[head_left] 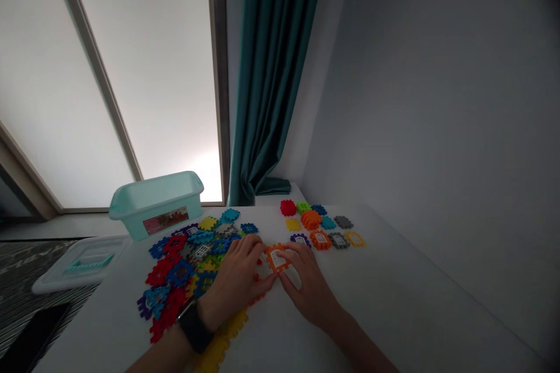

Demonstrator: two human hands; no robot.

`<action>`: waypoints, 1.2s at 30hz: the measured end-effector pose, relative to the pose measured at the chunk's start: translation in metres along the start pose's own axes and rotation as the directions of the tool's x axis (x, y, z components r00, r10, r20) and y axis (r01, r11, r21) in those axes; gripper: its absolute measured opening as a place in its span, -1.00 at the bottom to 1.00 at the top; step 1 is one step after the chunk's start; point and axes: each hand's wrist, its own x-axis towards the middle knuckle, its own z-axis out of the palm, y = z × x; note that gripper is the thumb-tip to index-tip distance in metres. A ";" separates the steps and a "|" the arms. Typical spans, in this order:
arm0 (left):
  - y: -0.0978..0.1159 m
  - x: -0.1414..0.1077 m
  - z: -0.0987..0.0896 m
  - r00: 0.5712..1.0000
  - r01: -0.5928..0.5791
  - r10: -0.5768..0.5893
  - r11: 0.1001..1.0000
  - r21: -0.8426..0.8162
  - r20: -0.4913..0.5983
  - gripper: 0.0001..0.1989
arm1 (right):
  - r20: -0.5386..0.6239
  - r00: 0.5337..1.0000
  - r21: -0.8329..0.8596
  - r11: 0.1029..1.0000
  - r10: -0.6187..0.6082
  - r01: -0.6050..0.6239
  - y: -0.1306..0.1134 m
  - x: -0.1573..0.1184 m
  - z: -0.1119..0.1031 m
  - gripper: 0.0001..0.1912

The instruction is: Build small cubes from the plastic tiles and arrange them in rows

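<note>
An orange interlocking building tile [277, 259] with a white window insert is held between both hands over the white table. My left hand [242, 268], with a dark watch on its wrist, pinches the tile's left side. From the right, my right hand [305, 280] grips the same tile with thumb and fingers. A jumbled pile of tiles [179, 273] in red, blue, yellow and purple spreads beside and partly under my left arm. Beyond my right hand lie tiles sorted by colour, among them an orange stack [311, 220] and an orange window tile [321, 239].
A mint plastic bin [157, 198] stands at the table's back left. Its clear lid [83, 262] with a teal handle lies left of it. A black flat object [35, 335] is at the lower left. A green curtain [275, 81] hangs behind; a wall rises on the right.
</note>
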 end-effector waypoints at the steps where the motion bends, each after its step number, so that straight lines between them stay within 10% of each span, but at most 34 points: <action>1: 0.002 0.004 0.005 1.000 -0.001 0.001 1.000 -0.006 0.003 -0.67 | -0.014 1.000 -0.008 1.000 0.002 -0.002 0.004 -0.002 -0.002 -0.62; 18: 0.011 0.023 0.067 0.941 -0.159 0.118 0.982 0.106 0.316 -0.83 | -0.179 0.956 -0.163 0.952 0.231 -0.260 0.121 -0.020 -0.038 -0.72; 36: 0.014 0.026 0.055 0.822 -0.154 0.075 0.983 0.095 0.564 -0.75 | -0.104 0.919 -0.211 0.894 0.381 -0.394 0.143 -0.026 -0.025 -0.75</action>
